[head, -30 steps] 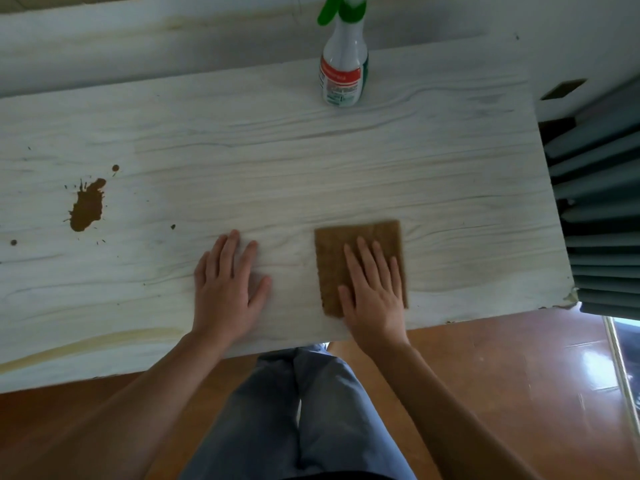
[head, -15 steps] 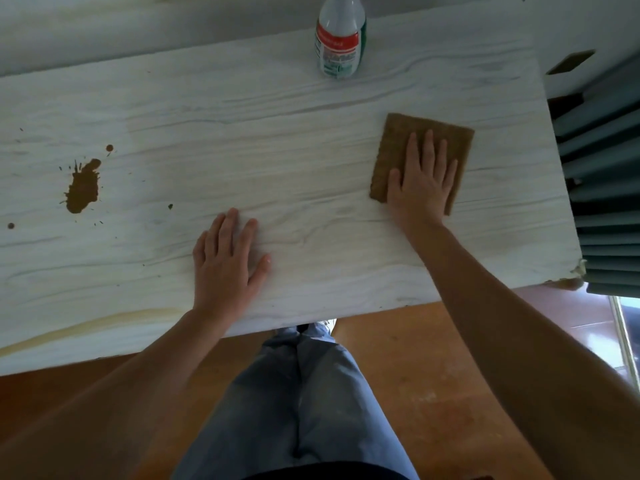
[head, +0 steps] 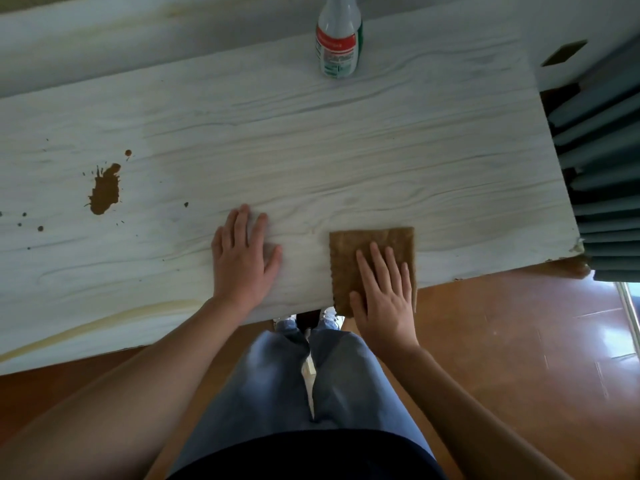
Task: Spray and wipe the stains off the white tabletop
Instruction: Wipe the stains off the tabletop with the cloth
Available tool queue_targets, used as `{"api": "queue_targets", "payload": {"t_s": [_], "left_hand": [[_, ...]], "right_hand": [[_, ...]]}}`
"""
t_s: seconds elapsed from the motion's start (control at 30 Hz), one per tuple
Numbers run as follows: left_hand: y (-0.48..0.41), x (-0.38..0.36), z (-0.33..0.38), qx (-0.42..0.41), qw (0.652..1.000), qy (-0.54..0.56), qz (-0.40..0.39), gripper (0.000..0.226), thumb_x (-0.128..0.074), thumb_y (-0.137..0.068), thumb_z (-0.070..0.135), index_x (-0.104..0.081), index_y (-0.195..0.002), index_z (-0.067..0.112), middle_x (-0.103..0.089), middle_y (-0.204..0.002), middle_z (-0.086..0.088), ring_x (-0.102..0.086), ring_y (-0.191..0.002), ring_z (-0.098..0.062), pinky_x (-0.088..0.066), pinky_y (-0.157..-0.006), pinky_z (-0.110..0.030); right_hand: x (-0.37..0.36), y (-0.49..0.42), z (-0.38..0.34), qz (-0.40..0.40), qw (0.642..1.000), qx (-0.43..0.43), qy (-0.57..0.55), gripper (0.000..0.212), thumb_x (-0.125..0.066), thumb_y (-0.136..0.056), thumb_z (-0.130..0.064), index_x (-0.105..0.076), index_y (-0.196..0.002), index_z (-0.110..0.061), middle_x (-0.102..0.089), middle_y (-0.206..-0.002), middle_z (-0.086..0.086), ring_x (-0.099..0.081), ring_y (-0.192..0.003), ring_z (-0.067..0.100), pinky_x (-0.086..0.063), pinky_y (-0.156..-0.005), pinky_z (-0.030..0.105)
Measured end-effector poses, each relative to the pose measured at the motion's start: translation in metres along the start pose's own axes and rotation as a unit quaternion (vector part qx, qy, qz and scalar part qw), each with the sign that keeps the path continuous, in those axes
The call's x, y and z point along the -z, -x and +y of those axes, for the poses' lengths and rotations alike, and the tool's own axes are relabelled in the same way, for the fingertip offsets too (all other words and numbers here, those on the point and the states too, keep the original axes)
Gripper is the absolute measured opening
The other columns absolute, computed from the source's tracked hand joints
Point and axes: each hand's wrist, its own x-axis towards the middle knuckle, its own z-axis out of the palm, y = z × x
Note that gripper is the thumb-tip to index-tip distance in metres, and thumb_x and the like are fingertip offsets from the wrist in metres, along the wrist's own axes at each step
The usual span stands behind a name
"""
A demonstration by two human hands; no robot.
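Cloth (head: 372, 244) long axis runs toward the spray bottle (head: 337, 43), overhanging near edge, under flat right hand (head: 384, 299).

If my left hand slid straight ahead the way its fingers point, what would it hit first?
Probably nothing: the left hand points across bare white wood-grain tabletop, passing left of the white spray bottle.

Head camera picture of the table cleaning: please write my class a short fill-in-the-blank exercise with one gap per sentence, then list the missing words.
1. The right hand presses flat on a brown ____.
2. The spray bottle stands at the table's ____ edge.
3. The big brown stain lies to the ____ of the left hand.
4. The cloth overhangs the tabletop's ____ edge.

Missing words: cloth; far; left; near
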Motion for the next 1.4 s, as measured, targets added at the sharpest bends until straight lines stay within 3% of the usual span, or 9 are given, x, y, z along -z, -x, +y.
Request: {"api": "queue_targets", "payload": {"t_s": [0.17,0.27,0.47,0.63,0.9,1.07,1.23,1.4], "left_hand": [[0.0,0.005,-0.007,-0.027,0.999,-0.013,-0.014,0.068,-0.034,-0.099,0.056,-0.039,-0.155,0.018,-0.027,-0.168,-0.016,-0.023,-0.155,-0.038,-0.025,-0.123,-0.056],[-0.004,0.013,-0.019,-0.062,0.998,-0.026,-0.015,0.066,-0.037,-0.099,0.056,-0.047,-0.151,0.017,-0.036,-0.164,-0.015,-0.032,-0.152,-0.036,-0.032,-0.119,-0.053],[-0.004,0.039,-0.07,-0.116,0.993,-0.029,0.025,0.043,-0.052,-0.101,0.043,-0.061,-0.131,0.013,-0.057,-0.146,-0.014,-0.053,-0.137,-0.034,-0.043,-0.111,-0.051],[0.006,0.066,-0.154,-0.067,0.997,-0.01,0.049,0.037,-0.051,-0.101,0.037,-0.067,-0.122,0.011,-0.066,-0.132,-0.011,-0.062,-0.123,-0.032,-0.049,-0.101,-0.047],[0.042,0.079,-0.333,0.045,0.997,-0.004,0.066,0.045,-0.045,-0.101,0.042,-0.066,-0.124,0.01,-0.061,-0.14,-0.015,-0.059,-0.125,-0.037,-0.049,-0.099,-0.049],[0.067,0.07,-0.4,0.046,0.994,-0.013,0.097,0.044,-0.049,-0.103,0.039,-0.064,-0.13,0.007,-0.059,-0.143,-0.015,-0.056,-0.131,-0.034,-0.048,-0.101,-0.047],[0.075,0.055,-0.407,0.03,0.996,-0.005,0.089,0.056,-0.048,-0.104,0.046,-0.053,-0.145,0.009,-0.046,-0.158,-0.014,-0.041,-0.147,-0.031,-0.035,-0.117,-0.046],[0.077,0.045,-0.401,0.056,0.997,0.0,0.06,0.064,-0.04,-0.105,0.05,-0.04,-0.154,0.01,-0.033,-0.166,-0.014,-0.026,-0.156,-0.031,-0.027,-0.124,-0.049]], "right_hand": [[0.007,-0.02,0.007,-0.012,0.999,0.031,0.018,0.065,-0.041,-0.1,-0.039,-0.024,-0.16,-0.022,-0.015,-0.169,0.003,0.0,-0.157,0.021,0.001,-0.127,0.045],[0.003,-0.032,-0.005,-0.002,0.999,0.029,0.045,0.065,-0.036,-0.1,-0.038,-0.021,-0.161,-0.02,-0.013,-0.17,0.005,0.0,-0.157,0.024,0.001,-0.127,0.047],[-0.026,-0.061,-0.094,-0.023,0.995,0.062,0.078,0.066,-0.025,-0.102,-0.041,-0.012,-0.162,-0.018,-0.004,-0.17,0.007,0.007,-0.157,0.027,0.004,-0.126,0.051],[-0.06,-0.073,-0.179,-0.03,0.996,0.036,0.074,0.066,-0.025,-0.102,-0.04,-0.009,-0.163,-0.02,-0.003,-0.17,0.007,0.007,-0.157,0.028,0.001,-0.126,0.052],[-0.097,-0.11,-0.289,-0.006,0.999,0.024,0.048,0.062,-0.034,-0.105,-0.037,-0.018,-0.162,-0.02,-0.009,-0.17,0.008,0.0,-0.157,0.029,0.002,-0.126,0.051],[-0.118,-0.127,-0.355,0.003,0.999,-0.029,0.029,0.063,-0.039,-0.105,-0.034,-0.016,-0.162,-0.02,-0.006,-0.17,0.008,0.003,-0.157,0.029,0.003,-0.126,0.052],[-0.142,-0.104,-0.405,-0.043,0.992,0.093,0.077,0.064,-0.035,-0.104,-0.035,-0.014,-0.162,-0.02,-0.006,-0.17,0.008,0.004,-0.157,0.029,0.002,-0.126,0.053],[-0.128,-0.108,-0.379,-0.092,0.973,0.183,0.108,0.067,-0.027,-0.104,-0.049,-0.006,-0.162,-0.026,0.0,-0.17,0.0,0.009,-0.157,0.02,0.001,-0.127,0.044]]}}
